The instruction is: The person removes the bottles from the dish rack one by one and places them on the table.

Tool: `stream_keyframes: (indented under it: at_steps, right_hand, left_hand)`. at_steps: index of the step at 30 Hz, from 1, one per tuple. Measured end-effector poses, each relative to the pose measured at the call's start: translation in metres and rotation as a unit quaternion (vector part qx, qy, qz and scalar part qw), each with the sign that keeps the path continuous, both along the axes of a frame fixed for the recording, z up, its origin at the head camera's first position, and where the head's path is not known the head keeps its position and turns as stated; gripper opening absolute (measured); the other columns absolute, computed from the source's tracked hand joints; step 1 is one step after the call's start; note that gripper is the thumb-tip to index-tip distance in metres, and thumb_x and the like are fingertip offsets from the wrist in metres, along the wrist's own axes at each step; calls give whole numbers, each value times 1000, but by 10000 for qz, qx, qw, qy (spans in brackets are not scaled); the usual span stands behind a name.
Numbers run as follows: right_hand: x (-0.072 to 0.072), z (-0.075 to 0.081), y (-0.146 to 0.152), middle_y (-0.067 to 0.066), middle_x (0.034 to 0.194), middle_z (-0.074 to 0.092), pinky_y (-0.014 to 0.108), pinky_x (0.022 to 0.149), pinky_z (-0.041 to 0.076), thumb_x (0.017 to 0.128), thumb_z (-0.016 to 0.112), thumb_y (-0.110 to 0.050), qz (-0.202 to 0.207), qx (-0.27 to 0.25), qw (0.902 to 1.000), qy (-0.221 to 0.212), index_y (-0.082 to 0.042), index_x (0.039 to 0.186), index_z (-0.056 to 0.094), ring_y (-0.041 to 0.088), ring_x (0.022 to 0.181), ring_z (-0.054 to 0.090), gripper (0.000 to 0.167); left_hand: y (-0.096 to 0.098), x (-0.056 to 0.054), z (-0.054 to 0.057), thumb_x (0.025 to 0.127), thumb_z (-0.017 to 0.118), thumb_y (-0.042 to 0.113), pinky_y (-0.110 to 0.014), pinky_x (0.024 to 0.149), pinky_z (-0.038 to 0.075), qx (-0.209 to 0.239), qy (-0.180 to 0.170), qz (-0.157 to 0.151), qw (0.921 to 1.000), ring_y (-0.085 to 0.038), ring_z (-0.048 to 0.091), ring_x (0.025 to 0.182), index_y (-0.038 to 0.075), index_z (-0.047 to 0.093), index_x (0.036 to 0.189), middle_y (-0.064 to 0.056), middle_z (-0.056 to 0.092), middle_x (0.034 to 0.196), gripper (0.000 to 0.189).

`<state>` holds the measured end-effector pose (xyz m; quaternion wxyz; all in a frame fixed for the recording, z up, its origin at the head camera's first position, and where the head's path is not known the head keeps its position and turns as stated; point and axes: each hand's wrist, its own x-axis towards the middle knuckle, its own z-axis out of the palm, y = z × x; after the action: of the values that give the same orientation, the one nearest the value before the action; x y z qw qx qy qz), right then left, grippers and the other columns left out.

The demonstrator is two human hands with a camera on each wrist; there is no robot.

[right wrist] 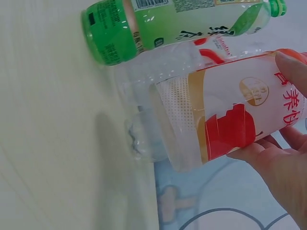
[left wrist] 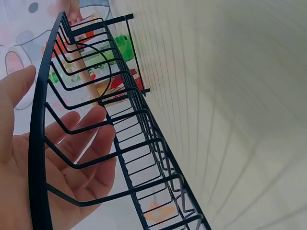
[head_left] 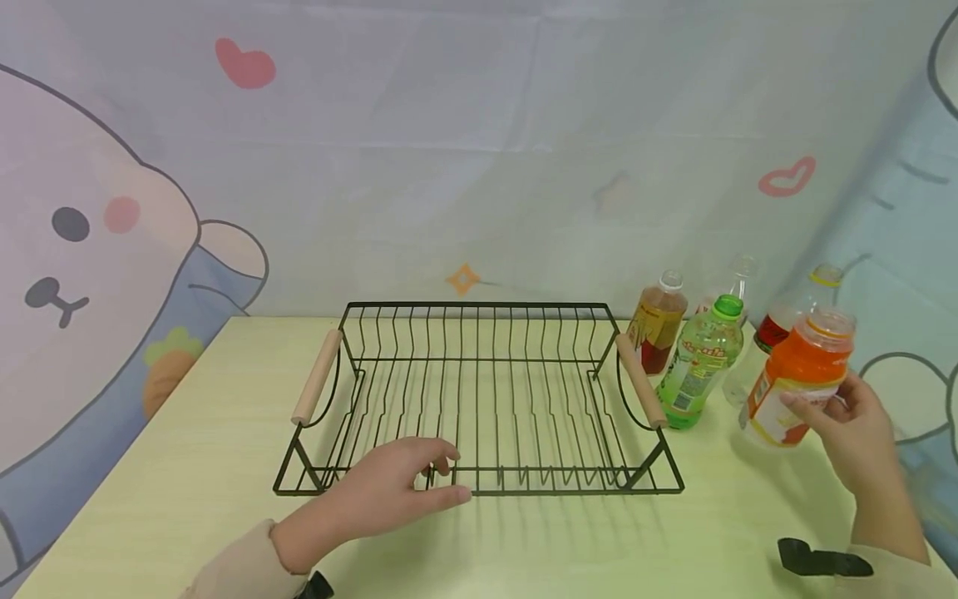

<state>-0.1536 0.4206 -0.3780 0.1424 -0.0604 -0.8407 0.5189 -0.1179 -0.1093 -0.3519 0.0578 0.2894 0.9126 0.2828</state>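
My right hand (head_left: 861,424) grips a plastic bottle (head_left: 801,378) with an orange and white label and an uncapped mouth. In the right wrist view the bottle (right wrist: 230,110) is tilted, with thumb and fingers on opposite sides of its label. My left hand (head_left: 389,491) is over the front rail of a black wire dish rack (head_left: 476,399), fingers loosely bent and nothing held. Through the rack's bars (left wrist: 96,165), the left wrist view shows its curved fingers (left wrist: 98,143). Wooden handles (head_left: 318,376) sit on the rack's two sides.
Right of the rack stand a green bottle (head_left: 699,366) with a green neck ring, a bottle with a yellow and red label (head_left: 657,324), and clear bottles (head_left: 812,291) behind. A printed cloth (head_left: 479,166) hangs at the back of the pale table (head_left: 569,557).
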Motion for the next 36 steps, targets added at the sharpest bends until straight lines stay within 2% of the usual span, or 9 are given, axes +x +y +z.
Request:
stream_keyframes:
  at_steps: [5,11,16,25,29,36]
  right_hand:
    - [-3,-9,4,-24,112,44,2,71,41,91,67,-13,118,-406,9988,225,-28,139,38,-15,95,47,58]
    - [-6,-18,3,-21,108,42,3,71,41,92,65,-16,-23,-238,9995,187,-29,131,32,-14,92,47,53]
    - [-7,-21,-1,-19,108,42,3,72,42,92,66,-15,-17,-386,9992,142,-32,126,30,-13,91,48,53]
    - [-10,-29,-1,-22,112,37,4,73,42,92,66,-18,-9,-66,10000,-63,-23,142,25,-12,98,44,65]
    - [-11,-31,-1,-21,112,37,3,73,42,91,67,-16,32,-250,9997,4,-24,142,25,-13,96,46,66]
    - [-12,-32,-2,-14,110,42,4,71,45,88,68,-3,348,-1127,9921,436,-33,120,38,-13,91,54,54]
  left_hand:
    - [0,-1,-2,90,59,53,-26,69,48,33,84,-38,10000,-8,55,82,14,64,112,9,63,92,45]
    - [1,0,-2,90,59,53,-26,67,46,59,88,21,9999,-6,53,78,13,65,111,12,60,87,45]
    - [1,0,-2,90,59,54,-25,67,46,31,117,75,9999,-4,51,77,15,66,110,15,57,83,44]
    - [1,2,-3,90,60,52,-25,67,45,60,208,76,9997,-4,51,78,16,66,108,16,57,82,41]
    - [1,2,-4,90,59,53,-25,67,45,48,210,89,9997,-4,50,76,16,66,108,17,56,82,41]
    - [2,1,-4,91,58,54,-24,66,44,27,253,71,9997,-3,50,74,14,67,110,16,57,82,45]
